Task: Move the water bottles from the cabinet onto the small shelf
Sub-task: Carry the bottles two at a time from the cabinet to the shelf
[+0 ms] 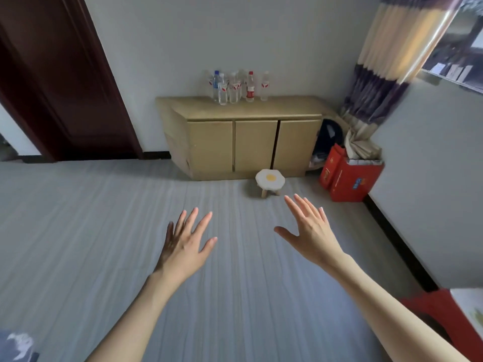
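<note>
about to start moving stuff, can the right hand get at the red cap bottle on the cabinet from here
Probably not yet. The right hand hangs open over the floor, well short of the cabinet, where the red-capped bottle stands. Nothing blocks the way except the small stool.

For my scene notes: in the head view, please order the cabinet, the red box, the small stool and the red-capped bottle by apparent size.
Largest to smallest:
1. cabinet
2. red box
3. small stool
4. red-capped bottle

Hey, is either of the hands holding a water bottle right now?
No, the left hand and right hand are both spread open over the floor, while the water bottles stand on top of the cabinet.
</note>
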Tool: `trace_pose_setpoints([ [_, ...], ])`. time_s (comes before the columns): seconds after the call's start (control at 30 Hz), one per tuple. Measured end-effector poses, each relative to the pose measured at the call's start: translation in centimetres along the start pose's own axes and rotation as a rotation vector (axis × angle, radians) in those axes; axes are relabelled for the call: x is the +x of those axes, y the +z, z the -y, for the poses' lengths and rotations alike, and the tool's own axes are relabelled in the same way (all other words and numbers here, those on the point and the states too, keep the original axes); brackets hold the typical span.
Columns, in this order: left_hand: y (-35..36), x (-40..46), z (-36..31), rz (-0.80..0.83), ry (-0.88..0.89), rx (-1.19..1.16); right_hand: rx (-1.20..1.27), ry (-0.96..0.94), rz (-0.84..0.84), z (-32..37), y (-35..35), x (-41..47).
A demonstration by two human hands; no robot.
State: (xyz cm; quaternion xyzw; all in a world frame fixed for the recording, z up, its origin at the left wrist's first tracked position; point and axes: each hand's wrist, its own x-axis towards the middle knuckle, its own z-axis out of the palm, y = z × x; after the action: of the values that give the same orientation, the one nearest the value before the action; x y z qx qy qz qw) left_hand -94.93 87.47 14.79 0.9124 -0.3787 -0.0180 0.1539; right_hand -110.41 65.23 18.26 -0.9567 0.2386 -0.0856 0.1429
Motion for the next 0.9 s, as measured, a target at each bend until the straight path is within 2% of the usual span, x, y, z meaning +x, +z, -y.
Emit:
trace_pose_setpoints([
  [0.13, 0.0, 9.5, 0.0, 0.005, 0.025, 0.002, -0.005, 0.003, -0.026, -2.3, -0.7, 8.8],
  [0.37, 2.5, 24.8, 1.5, 0.03, -0.015, -0.013, -0.007, -0.022, 0.027, -6.3, 1.4, 25.6],
  [0.7, 0.1, 49.0, 4.1, -0.128, -0.043, -0.018, -0.004, -0.108, -0.041, -9.5, -0.1, 51.7],
  [0.9, 2.4, 59.7, 8.0, -0.068, -0.094, -0.051, 0.0, -0.128, 0.021, -10.2, 3.1, 63.4],
])
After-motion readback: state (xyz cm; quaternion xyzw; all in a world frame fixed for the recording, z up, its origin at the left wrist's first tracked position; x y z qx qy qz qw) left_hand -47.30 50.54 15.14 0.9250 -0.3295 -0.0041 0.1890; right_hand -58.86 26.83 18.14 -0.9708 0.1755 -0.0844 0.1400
